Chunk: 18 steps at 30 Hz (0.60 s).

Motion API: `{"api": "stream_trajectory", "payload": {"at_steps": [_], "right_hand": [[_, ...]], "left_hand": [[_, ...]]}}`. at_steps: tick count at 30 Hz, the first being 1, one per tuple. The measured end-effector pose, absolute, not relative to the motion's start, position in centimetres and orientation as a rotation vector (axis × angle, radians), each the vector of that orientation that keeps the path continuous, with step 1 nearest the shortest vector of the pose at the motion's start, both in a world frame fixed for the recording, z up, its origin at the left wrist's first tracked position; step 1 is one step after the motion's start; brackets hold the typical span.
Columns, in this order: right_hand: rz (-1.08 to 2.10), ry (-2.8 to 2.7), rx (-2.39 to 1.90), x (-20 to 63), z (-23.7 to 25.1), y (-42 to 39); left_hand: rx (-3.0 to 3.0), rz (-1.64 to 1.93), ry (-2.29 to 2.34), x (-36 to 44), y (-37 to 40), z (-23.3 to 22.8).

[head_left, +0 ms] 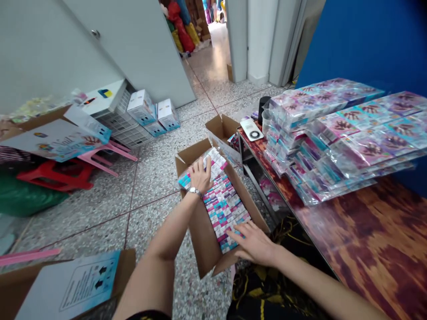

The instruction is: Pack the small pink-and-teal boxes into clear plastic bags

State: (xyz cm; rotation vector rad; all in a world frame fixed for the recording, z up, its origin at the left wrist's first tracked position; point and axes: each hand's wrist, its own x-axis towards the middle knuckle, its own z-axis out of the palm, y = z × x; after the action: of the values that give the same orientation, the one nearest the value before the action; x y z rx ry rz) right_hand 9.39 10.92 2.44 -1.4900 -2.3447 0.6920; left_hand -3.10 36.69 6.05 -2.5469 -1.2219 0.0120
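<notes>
Left hand and right hand rest open-palmed on small packets filling an open cardboard box on the floor, at its opposite ends.

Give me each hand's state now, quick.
Left hand: open, flat on the packs at the far end of the box.
Right hand: open, resting on packs at the near end.

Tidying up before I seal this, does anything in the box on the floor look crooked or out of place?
Nothing stands out. The small packs lie in even rows inside the open carton, with the left hand at the far end and the right hand at the near end.
</notes>
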Motion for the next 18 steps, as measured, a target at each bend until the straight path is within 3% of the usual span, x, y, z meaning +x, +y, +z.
{"api": "stream_trajectory", "payload": {"at_steps": [6,18], "right_hand": [[0.709,-2.322,-1.539,9.2,0.6,10.9],[0.473,-2.328,-1.541,8.1,-2.7,10.7]], "left_hand": [[-2.559,0.089,-1.187,-2.8,42.7,-2.3],[-2.599,0.149,-1.249,-3.7,46.1,-9.0]]}}
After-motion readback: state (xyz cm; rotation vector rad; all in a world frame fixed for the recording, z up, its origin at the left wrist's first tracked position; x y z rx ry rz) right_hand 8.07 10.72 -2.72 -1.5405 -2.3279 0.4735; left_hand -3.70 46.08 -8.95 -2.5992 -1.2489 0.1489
